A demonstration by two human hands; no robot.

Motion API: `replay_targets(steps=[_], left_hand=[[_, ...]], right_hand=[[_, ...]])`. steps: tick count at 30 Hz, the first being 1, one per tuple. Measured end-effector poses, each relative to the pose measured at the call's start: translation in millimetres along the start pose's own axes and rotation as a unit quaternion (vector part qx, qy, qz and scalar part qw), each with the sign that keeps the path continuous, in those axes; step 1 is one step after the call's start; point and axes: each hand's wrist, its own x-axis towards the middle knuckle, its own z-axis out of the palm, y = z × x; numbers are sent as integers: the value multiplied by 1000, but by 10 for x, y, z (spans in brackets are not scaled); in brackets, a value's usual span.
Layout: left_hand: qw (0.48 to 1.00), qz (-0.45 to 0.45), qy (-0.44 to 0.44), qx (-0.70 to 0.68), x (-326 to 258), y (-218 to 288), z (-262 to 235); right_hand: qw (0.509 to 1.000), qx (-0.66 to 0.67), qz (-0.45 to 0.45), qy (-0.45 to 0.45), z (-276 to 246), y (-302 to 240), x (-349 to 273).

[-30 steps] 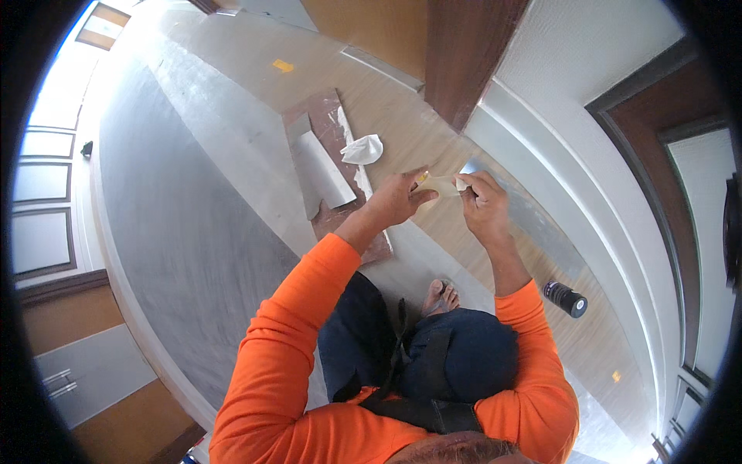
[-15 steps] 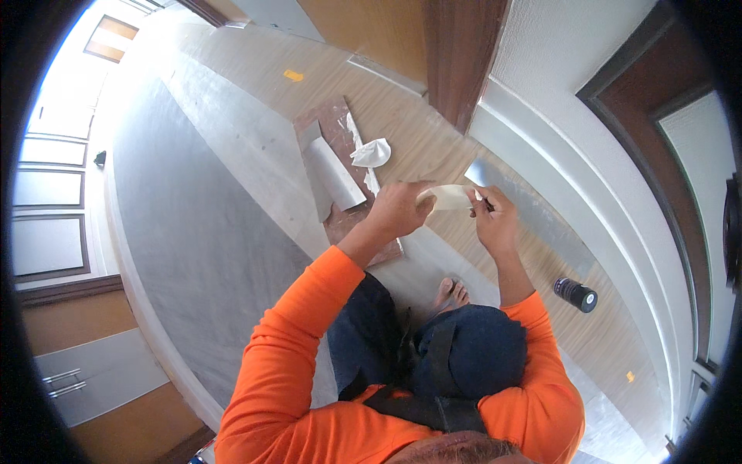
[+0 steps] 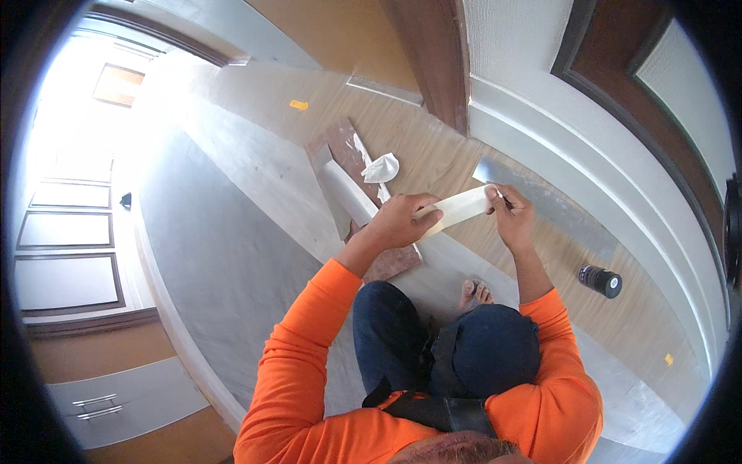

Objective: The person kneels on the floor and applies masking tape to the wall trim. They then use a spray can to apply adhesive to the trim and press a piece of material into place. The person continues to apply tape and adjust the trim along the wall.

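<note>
A cream-coloured strip of tape (image 3: 464,207) stretches between my two hands above the floor. My left hand (image 3: 398,220) is closed on its left end, thumb on top; whether a roll sits inside the fingers is hidden. With thumb and fingers my right hand (image 3: 513,220) pinches the other end. A small dark thing also shows at the right fingertips, too small to name. Beyond the left hand lies a reddish-brown board (image 3: 398,263), smeared with white. On it rest a folded grey-white sheet (image 3: 352,193) and a crumpled white piece (image 3: 381,168).
A black cylindrical can (image 3: 600,281) lies on its side on the wood-look floor at the right. Near the white wall base is a grey flat sheet (image 3: 541,205). Translucent sheeting (image 3: 232,224) covers the floor at left. My bent knees are below my hands.
The strip between my hands has grown longer, and the hands are farther apart. The whole view has shifted slightly; the board and can stay on the floor.
</note>
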Motion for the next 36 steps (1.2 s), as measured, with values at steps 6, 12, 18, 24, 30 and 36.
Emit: replay_targets(steps=[6,12,18,24,30,36], left_hand=[[988,18,21,151,-70,347,-219],[942,111,2,316,-44,754,-420],[885,184,-23,427,-7,859,-484],[876,149,-69,454,27,806,-483],[962,75,-51,256,101,573,-453],[969,7,91,232,290,-145,-457]], right_hand=[[998,60,14,-16,-69,228,-136],[975,-84,-200,43,-20,-267,-19],[918,-165,-271,-239,180,-805,95],[909,-192,-271,-252,344,-636,80],[912,-197,-275,-231,379,-452,53],[910,-209,-268,-238,231,-386,44]])
